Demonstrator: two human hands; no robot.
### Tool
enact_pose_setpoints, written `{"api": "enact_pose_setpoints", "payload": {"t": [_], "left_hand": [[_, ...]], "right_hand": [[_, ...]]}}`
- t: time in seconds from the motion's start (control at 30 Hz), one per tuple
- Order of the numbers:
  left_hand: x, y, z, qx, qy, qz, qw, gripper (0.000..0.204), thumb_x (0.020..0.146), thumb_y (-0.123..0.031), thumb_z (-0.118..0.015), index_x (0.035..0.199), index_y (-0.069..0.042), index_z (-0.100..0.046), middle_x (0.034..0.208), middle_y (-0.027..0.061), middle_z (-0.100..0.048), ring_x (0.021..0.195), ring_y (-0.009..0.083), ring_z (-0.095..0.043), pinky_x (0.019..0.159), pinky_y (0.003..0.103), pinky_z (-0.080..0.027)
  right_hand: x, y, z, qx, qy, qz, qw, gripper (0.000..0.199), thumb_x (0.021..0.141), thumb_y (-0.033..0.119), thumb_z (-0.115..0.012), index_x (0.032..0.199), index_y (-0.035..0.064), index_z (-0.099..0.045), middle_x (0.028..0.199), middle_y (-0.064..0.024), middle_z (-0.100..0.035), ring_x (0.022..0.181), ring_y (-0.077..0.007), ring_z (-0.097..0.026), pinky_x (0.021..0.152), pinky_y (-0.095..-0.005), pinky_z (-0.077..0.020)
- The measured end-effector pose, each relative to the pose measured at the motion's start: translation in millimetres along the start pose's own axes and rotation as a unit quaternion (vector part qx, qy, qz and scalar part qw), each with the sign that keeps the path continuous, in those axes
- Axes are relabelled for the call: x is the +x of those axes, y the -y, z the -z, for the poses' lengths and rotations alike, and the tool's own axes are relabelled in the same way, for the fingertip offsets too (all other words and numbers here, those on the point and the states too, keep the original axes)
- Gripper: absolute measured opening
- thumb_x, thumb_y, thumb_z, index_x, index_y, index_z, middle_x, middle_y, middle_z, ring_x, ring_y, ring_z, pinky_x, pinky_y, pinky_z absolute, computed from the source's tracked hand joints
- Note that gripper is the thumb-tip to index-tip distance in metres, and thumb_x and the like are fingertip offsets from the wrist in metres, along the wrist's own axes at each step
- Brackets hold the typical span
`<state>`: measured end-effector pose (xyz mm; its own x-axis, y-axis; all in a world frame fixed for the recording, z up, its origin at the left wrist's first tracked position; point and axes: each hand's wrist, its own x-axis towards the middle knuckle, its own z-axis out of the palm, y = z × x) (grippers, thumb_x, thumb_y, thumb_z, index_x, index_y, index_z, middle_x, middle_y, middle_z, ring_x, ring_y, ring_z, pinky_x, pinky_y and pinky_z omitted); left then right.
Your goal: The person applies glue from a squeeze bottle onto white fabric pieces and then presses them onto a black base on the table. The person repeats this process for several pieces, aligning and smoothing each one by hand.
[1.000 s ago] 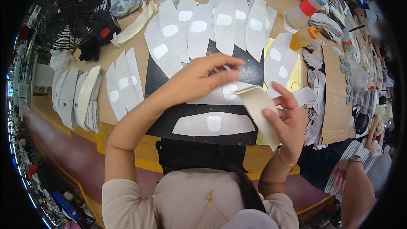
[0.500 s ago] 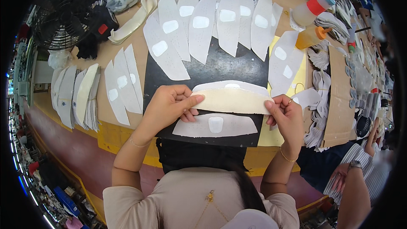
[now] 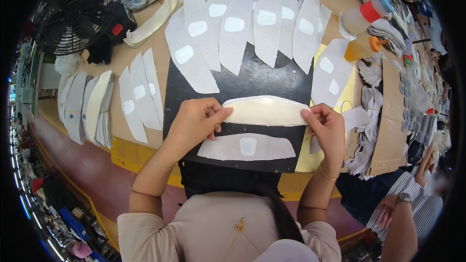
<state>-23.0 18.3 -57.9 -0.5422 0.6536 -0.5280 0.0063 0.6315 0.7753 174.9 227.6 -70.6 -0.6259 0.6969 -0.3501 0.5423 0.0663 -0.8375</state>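
Note:
Between my two hands lies a cream, curved strip of sheet material, pinched at its ends. My left hand is closed on its left end, thumb on top. The right end is in the closed fingers of my right hand. Under the strip is a pale grey curved piece, almost wholly hidden; only a thin rim shows along the top edge. Both lie on a black board. Nearer me on that board rests another grey curved piece with a white patch at its middle.
Several grey patched pieces fan across the board's far edge. Stacked pieces and a black fan stand left. On the right are a clear bottle with a red band, an orange-tipped bottle and a co-worker's hand.
The cream strip has shifted up over the grey piece beneath, whose white patch is now covered. Both hands keep hold of the strip's ends.

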Motion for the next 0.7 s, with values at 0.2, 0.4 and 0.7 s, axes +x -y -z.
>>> {"api": "enact_pose_setpoints", "payload": {"t": [0.2,0.4,0.7], "left_hand": [[2.1,-1.2,-0.6,0.003,0.002,0.001,1.0,0.029,0.088,-0.023,-0.065,0.074,0.003,-0.062,0.053,0.0052,-0.059,0.04,0.0082,-0.053,0.04,0.022,-0.04],[3.0,-0.9,-2.5,-0.006,-0.002,0.009,1.0,0.028,0.088,-0.021,-0.067,0.073,0.001,-0.06,0.052,0.0032,-0.056,0.039,0.0063,-0.049,0.037,0.02,-0.036],[2.5,-2.2,-3.7,0.003,-0.009,0.005,1.0,0.028,0.087,-0.022,-0.067,0.072,0.001,-0.06,0.052,0.0028,-0.056,0.038,0.0062,-0.049,0.036,0.02,-0.036]], "right_hand": [[0.8,0.4,-0.7,-0.008,-0.003,-0.002,1.0,0.022,0.083,0.017,-0.071,0.079,-0.003,-0.064,0.058,0.0005,-0.056,0.05,-0.0034,-0.049,0.047,-0.019,-0.037],[0.5,1.7,-1.7,-0.011,-0.008,-0.004,1.0,0.022,0.083,0.017,-0.071,0.079,-0.0031,-0.064,0.058,0.0003,-0.057,0.051,-0.0036,-0.049,0.047,-0.0191,-0.0373],[0.6,-1.4,-3.1,-0.022,-0.018,0.008,1.0,0.021,0.082,0.016,-0.071,0.08,-0.0035,-0.065,0.058,-0.0007,-0.057,0.05,-0.0042,-0.049,0.048,-0.0196,-0.038]]}}
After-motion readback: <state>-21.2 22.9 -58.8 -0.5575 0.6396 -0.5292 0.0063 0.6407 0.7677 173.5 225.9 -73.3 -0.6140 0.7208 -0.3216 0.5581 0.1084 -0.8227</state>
